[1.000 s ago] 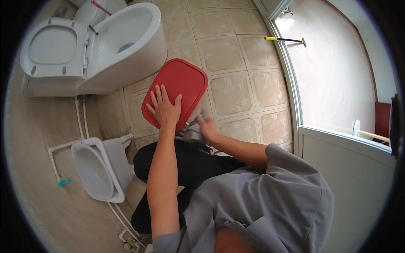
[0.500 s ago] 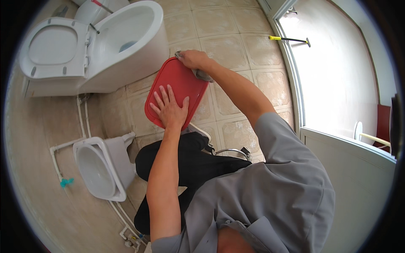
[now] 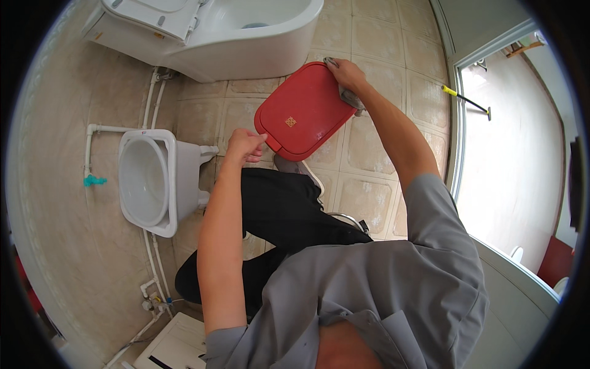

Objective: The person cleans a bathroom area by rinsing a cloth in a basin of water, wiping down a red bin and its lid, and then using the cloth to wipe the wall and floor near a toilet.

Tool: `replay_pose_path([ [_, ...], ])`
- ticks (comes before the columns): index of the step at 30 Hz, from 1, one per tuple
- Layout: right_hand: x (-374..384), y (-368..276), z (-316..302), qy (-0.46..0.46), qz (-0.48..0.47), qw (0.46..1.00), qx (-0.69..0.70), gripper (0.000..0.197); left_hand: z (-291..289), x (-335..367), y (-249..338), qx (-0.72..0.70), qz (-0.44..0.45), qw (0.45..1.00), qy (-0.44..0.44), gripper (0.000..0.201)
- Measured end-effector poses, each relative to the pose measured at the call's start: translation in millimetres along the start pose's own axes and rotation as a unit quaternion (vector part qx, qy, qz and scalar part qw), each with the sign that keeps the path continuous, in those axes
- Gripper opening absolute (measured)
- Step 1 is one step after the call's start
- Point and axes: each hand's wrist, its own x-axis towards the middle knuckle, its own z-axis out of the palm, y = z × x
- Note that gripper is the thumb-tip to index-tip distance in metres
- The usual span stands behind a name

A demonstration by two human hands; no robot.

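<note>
Below me is a red plastic lid [image 3: 307,104], a rounded rectangle with a small gold printed mark and a tab at its left end. What lies beneath it is hidden. My left hand [image 3: 246,146] has its fingers curled in, with the thumb and fingertips at the tab edge. At the far right corner, my right hand [image 3: 348,75] is closed round a grey cloth [image 3: 350,98], which hangs down along the lid's side.
A white toilet [image 3: 258,49] stands at the far left. Against the left wall is a white urinal-like basin [image 3: 144,178] with pipes. A yellow-and-black handled tool [image 3: 467,101] lies by the doorway. My shoe [image 3: 289,166] is close to the lid.
My left hand has lifted from lying flat on the lid and moved to its left end, fingers now curled. My right hand keeps the cloth at the far corner. The view has shifted.
</note>
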Motion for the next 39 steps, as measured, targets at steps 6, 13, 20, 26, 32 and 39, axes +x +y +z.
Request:
replay_pose_path([
  [6, 1.0, 8.3, -2.5, 0.016, -0.002, 1.000, 0.001, 0.047, 29.1, -1.1, 10.4, -0.050, -0.085, 0.995, -0.027, 0.028],
  [13, 13.8, 27.2, -2.4, 0.012, -0.074, 0.996, 0.045, 0.046, 29.4, 18.5, -9.5, -0.046, -0.065, 0.995, -0.056, 0.033],
  [20, 23.5, 25.5, 5.8, -0.067, -0.096, 0.986, 0.114, 0.042, 17.5, 26.8, -23.6, -0.006, -0.037, 0.997, -0.073, 0.031],
  [26, 44.2, 47.1, 12.8, -0.158, -0.056, 0.953, 0.252, 0.040, 21.2, 25.7, -18.4, 0.063, -0.027, 0.996, -0.056, 0.028],
  [32, 24.4, 38.5, 1.7, 0.069, -0.181, 0.980, 0.041, 0.041, 27.0, 33.4, -18.6, 0.019, -0.034, 0.999, -0.027, 0.035],
  [39, -102.1, -55.5, -27.9, 0.181, -0.306, 0.934, -0.039, 0.040, 17.9, 8.7, 5.7, -0.126, -0.118, 0.982, -0.074, 0.093],
])
